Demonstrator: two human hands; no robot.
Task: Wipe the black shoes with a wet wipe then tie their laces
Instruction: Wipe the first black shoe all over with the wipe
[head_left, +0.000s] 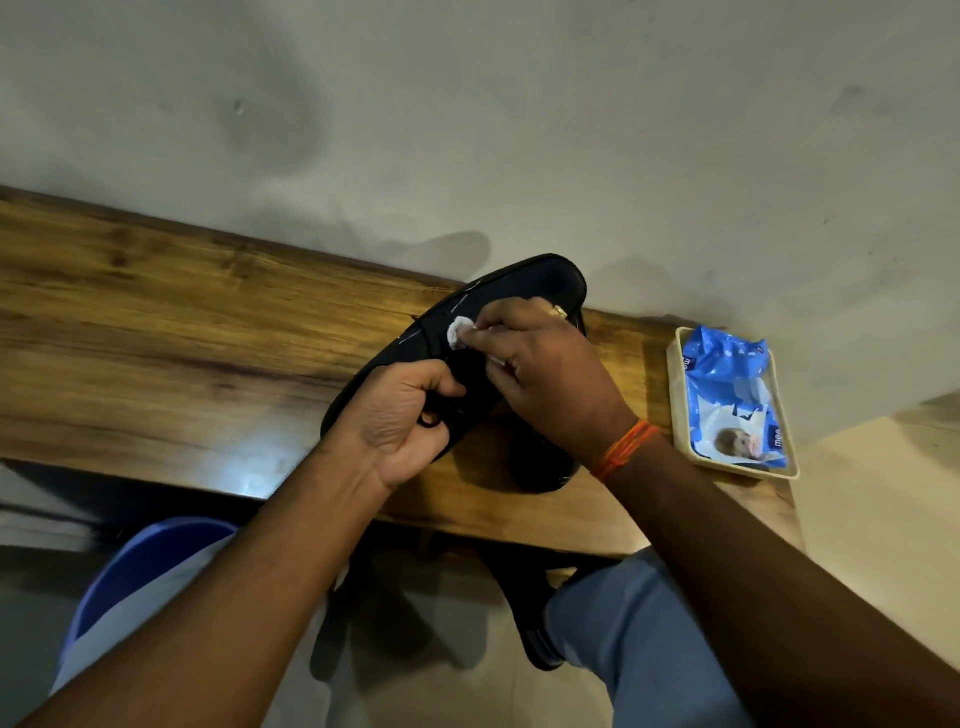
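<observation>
A black shoe (524, 283) is held tilted above the wooden table (156, 322), its sole side toward the wall. My left hand (400, 421) grips the shoe's near end, fingers curled round it. My right hand (545, 374) pinches a small white wet wipe (460, 332) and presses it against the shoe's side. A second black shoe (540, 467) rests on the table under my right wrist, mostly hidden. The laces are hard to make out.
A cream tray (675, 395) at the table's right end holds a blue wet-wipe pack (727, 384). The wall runs just behind the table. Below the table edge are my knees in light trousers and a blue seat (140, 566).
</observation>
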